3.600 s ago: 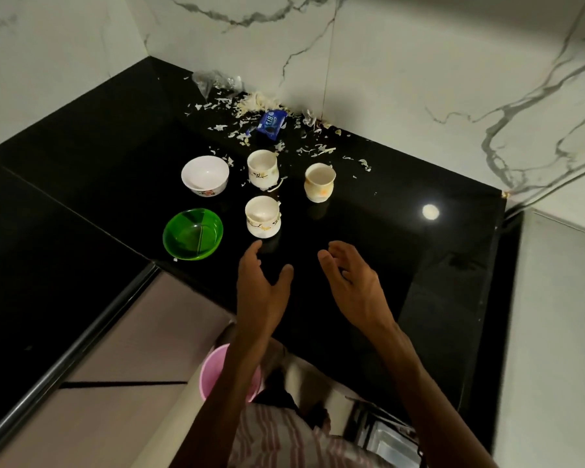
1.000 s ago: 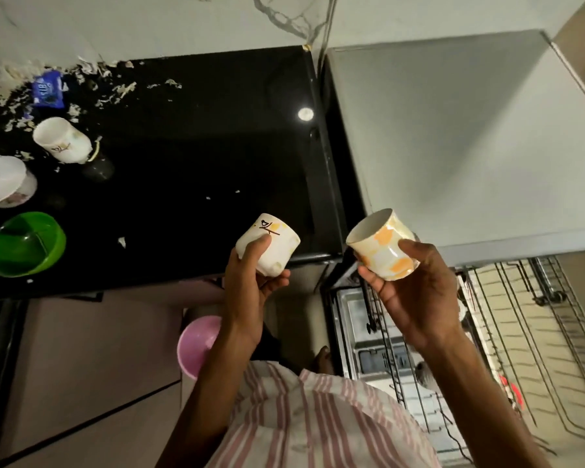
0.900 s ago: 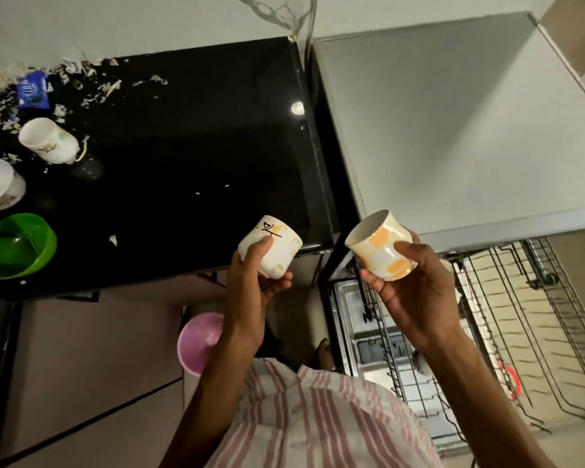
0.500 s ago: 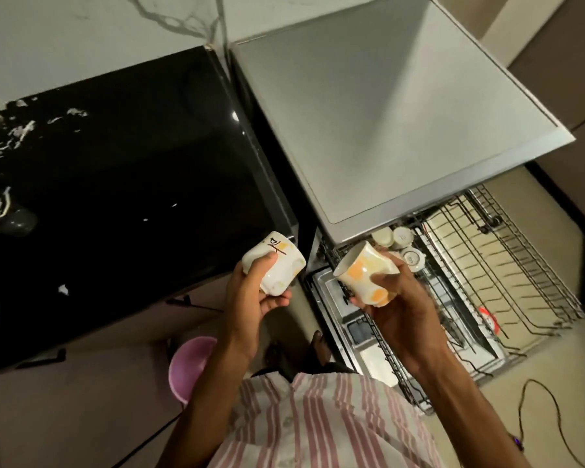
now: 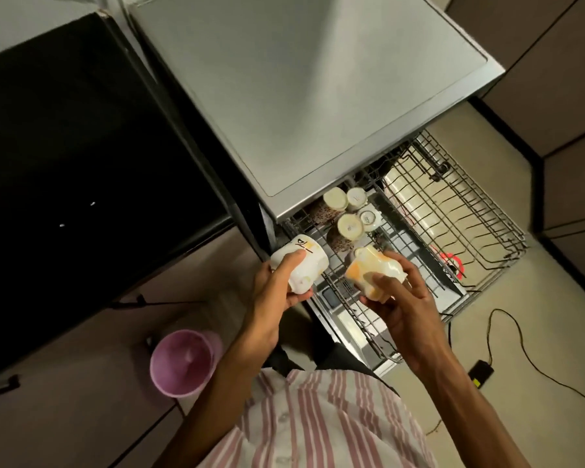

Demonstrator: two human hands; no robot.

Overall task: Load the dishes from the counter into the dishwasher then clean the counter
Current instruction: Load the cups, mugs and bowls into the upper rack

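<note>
The left hand grips a white ceramic cup with a black mark. The right hand clasps an orange-patched ceramic cup, tipped mouth-down, probably to drain, over the wire dishwasher rack near its front left corner.

Single head-worn view, looking steeply down from above the striped shirt, close over both hands. Left hand and right hand near centre; dishwasher rack beyond the grip, black counter left of it.
</note>
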